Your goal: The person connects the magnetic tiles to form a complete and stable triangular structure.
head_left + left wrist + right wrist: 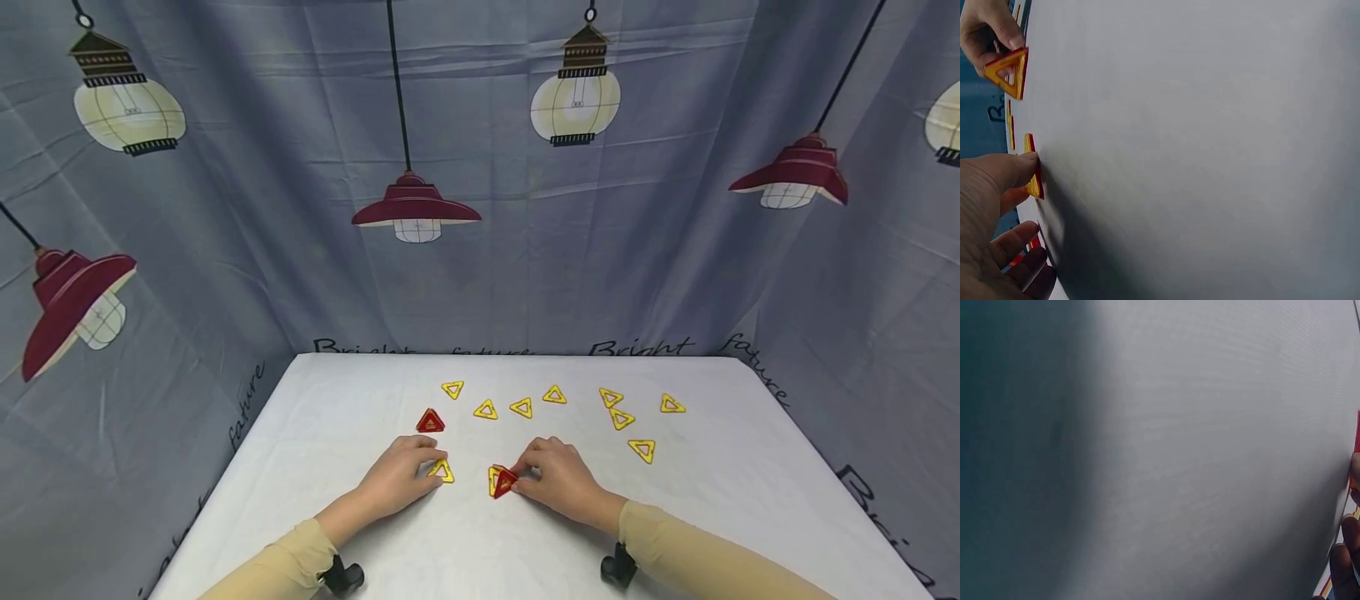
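My left hand (pixel 401 473) pinches a yellow triangular tile (pixel 449 472) with a triangular hole, thumb and fingertips at its edge. In the left wrist view this tile (pixel 1034 178) stands tilted and shows a red edge. To the right, my right hand (pixel 558 479) holds a red triangular tile (pixel 504 484) between thumb and fingers. A yellow triangular tile (pixel 492 481) overlaps that red one, at its left. Only some fingertips of the right hand (pixel 1349 550) show at the right wrist view's edge. Just beyond my left hand lies another red triangular tile (pixel 431 422).
Several yellow triangular tiles lie across the back of the white table (pixel 420 558), among them one tile (pixel 452 389) at the back left and another (pixel 642 450) at the right. Two tiles touch near the back right. A grey curtain (pixel 480 292) hangs behind the table.
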The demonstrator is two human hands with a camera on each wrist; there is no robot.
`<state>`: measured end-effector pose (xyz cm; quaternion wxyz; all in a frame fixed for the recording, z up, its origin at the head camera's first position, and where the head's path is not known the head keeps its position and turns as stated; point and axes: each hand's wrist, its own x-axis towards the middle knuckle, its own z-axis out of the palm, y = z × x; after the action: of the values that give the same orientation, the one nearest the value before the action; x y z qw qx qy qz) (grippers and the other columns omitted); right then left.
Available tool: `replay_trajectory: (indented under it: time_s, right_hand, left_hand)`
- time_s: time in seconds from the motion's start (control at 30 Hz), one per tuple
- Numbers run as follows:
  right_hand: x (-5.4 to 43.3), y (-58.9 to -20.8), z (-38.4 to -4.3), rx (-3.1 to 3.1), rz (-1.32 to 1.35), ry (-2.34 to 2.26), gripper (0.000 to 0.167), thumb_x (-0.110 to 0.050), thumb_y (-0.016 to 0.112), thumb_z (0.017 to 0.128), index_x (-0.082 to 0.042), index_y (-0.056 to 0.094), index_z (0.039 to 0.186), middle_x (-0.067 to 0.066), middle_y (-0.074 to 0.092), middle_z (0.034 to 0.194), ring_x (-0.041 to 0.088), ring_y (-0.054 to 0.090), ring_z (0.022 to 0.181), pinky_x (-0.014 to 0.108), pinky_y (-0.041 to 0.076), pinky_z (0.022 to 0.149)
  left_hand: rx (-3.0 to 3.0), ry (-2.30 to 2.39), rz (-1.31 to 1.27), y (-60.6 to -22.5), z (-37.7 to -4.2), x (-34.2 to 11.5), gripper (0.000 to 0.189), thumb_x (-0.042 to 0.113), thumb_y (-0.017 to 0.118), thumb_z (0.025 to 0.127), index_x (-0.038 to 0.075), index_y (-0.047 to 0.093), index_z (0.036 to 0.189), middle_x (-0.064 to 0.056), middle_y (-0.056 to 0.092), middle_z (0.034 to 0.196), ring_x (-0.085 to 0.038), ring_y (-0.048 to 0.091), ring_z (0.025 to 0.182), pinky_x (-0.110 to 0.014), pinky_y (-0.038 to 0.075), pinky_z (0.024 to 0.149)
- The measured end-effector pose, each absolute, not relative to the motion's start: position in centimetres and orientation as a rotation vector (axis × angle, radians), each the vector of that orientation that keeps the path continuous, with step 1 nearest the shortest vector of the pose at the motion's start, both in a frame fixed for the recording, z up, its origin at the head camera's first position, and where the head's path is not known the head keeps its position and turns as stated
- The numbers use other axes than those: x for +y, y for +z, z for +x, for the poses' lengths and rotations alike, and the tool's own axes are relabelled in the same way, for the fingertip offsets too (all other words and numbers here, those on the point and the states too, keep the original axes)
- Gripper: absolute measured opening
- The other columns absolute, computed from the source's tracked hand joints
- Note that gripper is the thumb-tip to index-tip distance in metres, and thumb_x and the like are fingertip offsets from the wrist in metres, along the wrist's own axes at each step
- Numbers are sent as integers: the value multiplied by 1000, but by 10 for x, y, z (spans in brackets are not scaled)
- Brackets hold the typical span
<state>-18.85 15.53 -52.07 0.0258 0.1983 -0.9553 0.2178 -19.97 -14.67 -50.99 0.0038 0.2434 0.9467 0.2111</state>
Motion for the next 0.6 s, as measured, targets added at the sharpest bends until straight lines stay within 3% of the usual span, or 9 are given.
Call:
replay_trajectory:
  time_s: [0.4, 0.6]
  right_hand:
    - [152, -522, -187, -2951, 603, 671, 17, -34, 87, 81, -28, 79, 95, -20, 59, 94, 6, 50, 87, 36, 43, 80]
    - [154, -520, -187, -2948, 601, 671, 17, -34, 87, 81, -27, 79, 94, -20, 59, 93, 6, 49, 87, 37, 43, 80]
  left_hand:
    - [2945, 652, 886, -507, -203, -114, 43, 28, 79, 90, 11, 72, 128, -8, 63, 129, -28, 54, 123, -48, 44, 104]
    - [2984, 649, 871, -509, -203, -109, 38, 31, 81, 87, 11, 75, 120, -5, 64, 121, -27, 55, 118, -48, 45, 102]
